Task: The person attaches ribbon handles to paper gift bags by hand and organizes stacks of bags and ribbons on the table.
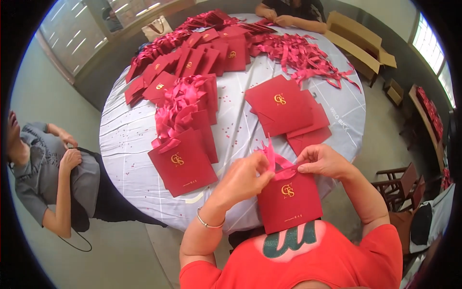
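Observation:
A red paper gift bag (pixel 291 207) with a gold emblem lies at the near edge of the table, against my shirt. At its top edge my left hand (pixel 248 177) pinches a pink ribbon (pixel 274 159), which rises in a loop from the bag. My right hand (pixel 321 160) has its thumb and fingers closed on the bag's top right edge, where the ribbon runs across. Just beyond are several flat red bags (pixel 279 105) stacked loosely. To the left lies a row of red bags (pixel 183 164) with pink ribbon handles (pixel 178 108) bunched on them.
The round table (pixel 231 130) has a pale patterned cloth. Many red bags (pixel 192 58) fill its far left, and loose pink ribbons (pixel 301 55) its far right. One person (pixel 62 168) is at the left, another (pixel 291 17) across. Cardboard box (pixel 356 43) and wooden chair (pixel 399 185) stand right.

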Tool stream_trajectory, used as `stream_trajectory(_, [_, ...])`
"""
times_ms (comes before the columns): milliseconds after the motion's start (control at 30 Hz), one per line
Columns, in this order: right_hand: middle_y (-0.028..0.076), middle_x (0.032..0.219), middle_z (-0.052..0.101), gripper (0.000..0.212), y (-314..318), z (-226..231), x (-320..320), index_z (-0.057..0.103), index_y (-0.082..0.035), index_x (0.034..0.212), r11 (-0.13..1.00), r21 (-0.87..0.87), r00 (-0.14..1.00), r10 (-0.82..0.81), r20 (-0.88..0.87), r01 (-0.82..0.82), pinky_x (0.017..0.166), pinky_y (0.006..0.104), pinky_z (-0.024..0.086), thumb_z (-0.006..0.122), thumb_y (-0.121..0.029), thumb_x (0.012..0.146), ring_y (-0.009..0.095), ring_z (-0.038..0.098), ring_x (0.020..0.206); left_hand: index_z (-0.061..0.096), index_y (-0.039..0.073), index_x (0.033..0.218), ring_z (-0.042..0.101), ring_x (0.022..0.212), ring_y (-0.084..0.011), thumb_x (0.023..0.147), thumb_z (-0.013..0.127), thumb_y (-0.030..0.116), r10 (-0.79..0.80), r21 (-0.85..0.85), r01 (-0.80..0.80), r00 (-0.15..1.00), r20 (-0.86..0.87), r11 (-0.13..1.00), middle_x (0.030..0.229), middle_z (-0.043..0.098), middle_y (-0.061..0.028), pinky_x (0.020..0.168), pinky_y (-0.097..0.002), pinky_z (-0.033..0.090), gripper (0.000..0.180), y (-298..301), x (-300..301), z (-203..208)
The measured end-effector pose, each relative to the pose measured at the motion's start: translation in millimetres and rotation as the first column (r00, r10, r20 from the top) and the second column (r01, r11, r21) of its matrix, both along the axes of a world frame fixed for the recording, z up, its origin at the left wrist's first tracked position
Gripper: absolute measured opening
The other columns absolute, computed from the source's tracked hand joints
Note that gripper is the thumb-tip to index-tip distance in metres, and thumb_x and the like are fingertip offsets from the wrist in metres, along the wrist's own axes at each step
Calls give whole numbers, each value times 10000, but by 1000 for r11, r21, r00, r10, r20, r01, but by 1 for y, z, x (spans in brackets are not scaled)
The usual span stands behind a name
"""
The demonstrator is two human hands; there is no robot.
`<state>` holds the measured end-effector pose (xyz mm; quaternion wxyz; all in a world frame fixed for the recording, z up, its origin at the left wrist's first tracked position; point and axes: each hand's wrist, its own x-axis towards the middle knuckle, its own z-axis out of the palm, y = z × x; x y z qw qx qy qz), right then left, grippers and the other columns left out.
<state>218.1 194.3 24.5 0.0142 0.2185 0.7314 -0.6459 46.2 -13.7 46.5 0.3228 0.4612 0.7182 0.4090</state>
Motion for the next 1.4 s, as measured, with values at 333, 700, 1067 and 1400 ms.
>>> stream_trajectory(333, [46, 907, 698, 199, -40, 102, -131, 690, 1, 1002, 973, 68, 758, -127, -639, 220, 698, 219, 499, 729, -144, 871, 79, 627, 819, 533, -38, 1126, 676, 886, -196, 994, 536, 84, 557, 778, -627, 664, 499, 50, 1119, 656, -185, 792, -297, 559, 179, -67, -36, 48])
stream_trajectory(700, [121, 917, 660, 223, -131, -2, -227, 650, -74, 932, 704, 672, 700, 361, -617, 229, 762, 414, 526, 732, -237, 804, 326, 653, 881, 425, -93, 1329, 551, 1197, -319, 839, 717, 65, 814, 320, -749, 548, -192, 579, 1274, 556, -245, 1033, -401, 416, 592, -162, -29, -42])
stream_trajectory(1067, [124, 920, 627, 292, -51, 18, -143, 620, -39, 1022, 796, 585, 783, 260, -565, 157, 701, 397, 504, 714, -253, 848, 270, 638, 749, 355, -97, 1387, 515, 1194, -470, 766, 800, 191, 732, 195, -784, 417, -538, 590, 1293, 509, -333, 1038, -447, 423, 817, -131, 0, -31])
stream_trajectory(1400, [101, 824, 682, 600, 149, 5, -63, 468, 55, 1302, 870, 61, 737, -375, -562, 489, 699, 318, 535, 739, -133, 800, 174, 660, 769, 351, -89, 1414, 511, 1207, -454, 719, 849, 244, 717, 146, -794, 431, -548, 590, 1324, 500, -328, 1048, -442, 421, 917, -125, 8, -33])
